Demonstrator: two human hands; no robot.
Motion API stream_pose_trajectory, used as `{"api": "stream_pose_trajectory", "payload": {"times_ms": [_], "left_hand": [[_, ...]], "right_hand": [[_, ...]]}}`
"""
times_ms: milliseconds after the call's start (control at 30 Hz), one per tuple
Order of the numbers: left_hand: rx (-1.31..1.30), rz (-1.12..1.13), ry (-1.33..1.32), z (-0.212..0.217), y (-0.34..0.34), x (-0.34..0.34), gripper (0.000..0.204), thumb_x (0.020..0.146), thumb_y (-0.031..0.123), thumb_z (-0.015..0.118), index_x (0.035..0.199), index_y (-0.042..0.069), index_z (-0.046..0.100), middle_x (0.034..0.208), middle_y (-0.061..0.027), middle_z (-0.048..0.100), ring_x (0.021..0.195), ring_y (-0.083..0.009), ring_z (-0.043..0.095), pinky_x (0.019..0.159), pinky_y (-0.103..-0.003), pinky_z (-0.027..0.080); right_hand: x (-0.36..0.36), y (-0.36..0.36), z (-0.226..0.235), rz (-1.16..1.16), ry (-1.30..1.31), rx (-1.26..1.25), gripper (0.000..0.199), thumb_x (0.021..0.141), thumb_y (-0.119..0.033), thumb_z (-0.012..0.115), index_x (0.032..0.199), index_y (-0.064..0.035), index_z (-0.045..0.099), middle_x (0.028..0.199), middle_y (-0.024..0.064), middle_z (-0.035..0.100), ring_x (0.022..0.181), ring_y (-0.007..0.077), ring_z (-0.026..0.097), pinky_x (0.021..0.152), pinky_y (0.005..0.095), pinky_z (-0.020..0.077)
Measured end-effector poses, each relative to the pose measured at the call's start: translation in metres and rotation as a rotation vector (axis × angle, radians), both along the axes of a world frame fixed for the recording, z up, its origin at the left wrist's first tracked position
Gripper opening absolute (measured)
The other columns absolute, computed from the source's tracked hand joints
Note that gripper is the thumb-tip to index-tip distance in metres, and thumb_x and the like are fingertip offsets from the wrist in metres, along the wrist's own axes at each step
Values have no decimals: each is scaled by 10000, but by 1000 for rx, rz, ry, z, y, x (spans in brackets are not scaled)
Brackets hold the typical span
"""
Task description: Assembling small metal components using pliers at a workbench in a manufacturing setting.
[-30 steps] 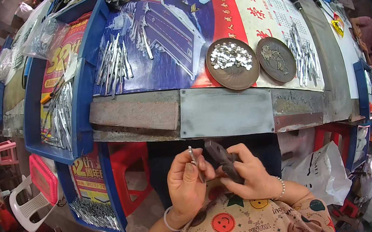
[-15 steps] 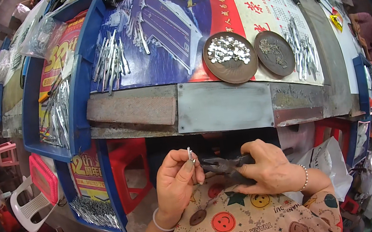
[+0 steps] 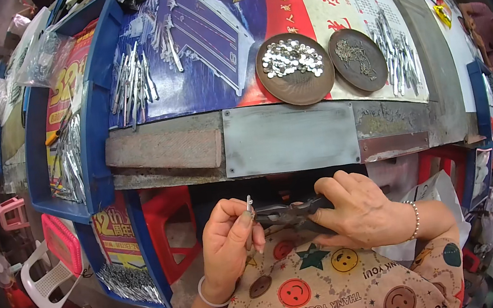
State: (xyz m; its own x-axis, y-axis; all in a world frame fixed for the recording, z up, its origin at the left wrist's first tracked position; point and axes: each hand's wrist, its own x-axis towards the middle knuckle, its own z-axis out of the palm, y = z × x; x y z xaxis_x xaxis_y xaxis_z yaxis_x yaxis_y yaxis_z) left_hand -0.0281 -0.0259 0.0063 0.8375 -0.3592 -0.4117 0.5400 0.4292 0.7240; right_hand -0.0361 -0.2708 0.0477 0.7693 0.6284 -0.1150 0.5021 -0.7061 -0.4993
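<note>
Between the thumb and fingers of my left hand [image 3: 229, 237] a small silver metal piece [image 3: 249, 204] is pinched, its tip pointing up; its exact kind I cannot make out. My right hand [image 3: 354, 211] is wrapped round dark-handled pliers [image 3: 291, 211], whose jaws reach left to the metal piece at my left fingertips. Both hands are in front of the bench edge, above my patterned apron [image 3: 331, 280]. Beyond them on the bench stand a brown dish [image 3: 294, 93] of shiny round discs and a smaller brown dish [image 3: 374, 79] of thin metal bits.
Slim silver metal strips [image 3: 133, 88] lie at the bench's left, with more strips [image 3: 396, 59] at the right. A blue tray [image 3: 93, 130] holds further strips. A lower blue bin [image 3: 152, 253] and a red stool [image 3: 171, 226] stand left below. A pale metal plate [image 3: 291, 139] covers the bench front.
My right hand has closed more tightly round the plier handles and shifted slightly right. The plier jaws have come up against the small metal piece. The view has shifted a little.
</note>
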Motion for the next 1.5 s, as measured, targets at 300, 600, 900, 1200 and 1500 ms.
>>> {"api": "stream_pose_trajectory", "payload": {"times_ms": [300,600,900,1200,1500], "left_hand": [[75,9,8,1,-3,3,83,1006,100,503,993,20,492,801,-23,521,657,-80,545,547,-204,451],[147,-14,6,0,0,3,82,1002,103,512,994,23,495,793,-22,537,655,-76,543,562,-205,448],[146,-24,5,-3,-1,1,70,994,81,523,979,17,502,850,-34,530,665,-82,545,564,-213,454],[227,29,-61,-14,1,2,58,986,59,534,967,10,510,866,-34,532,642,-79,541,564,-217,460],[106,18,4,-21,3,2,68,1002,99,519,988,35,500,759,-20,535,616,-79,522,545,-207,434]], "right_hand": [[3,-1,1,19,-7,-14,354,650,-328,800,901,-105,686,1000,95,473,863,236,484,692,329,427],[5,2,0,26,-79,-36,308,678,-303,753,911,-111,691,1032,79,510,865,222,491,680,310,425],[1,3,0,67,-146,-122,157,632,-202,662,744,-92,659,997,99,536,752,207,496,577,276,426],[22,-5,-15,21,1033,431,369,822,-360,721,971,-24,682,936,142,468,738,268,566,616,356,466],[-1,10,-13,-24,169,35,311,720,-264,746,915,-34,671,1091,164,520,900,279,535,677,344,508]]}}
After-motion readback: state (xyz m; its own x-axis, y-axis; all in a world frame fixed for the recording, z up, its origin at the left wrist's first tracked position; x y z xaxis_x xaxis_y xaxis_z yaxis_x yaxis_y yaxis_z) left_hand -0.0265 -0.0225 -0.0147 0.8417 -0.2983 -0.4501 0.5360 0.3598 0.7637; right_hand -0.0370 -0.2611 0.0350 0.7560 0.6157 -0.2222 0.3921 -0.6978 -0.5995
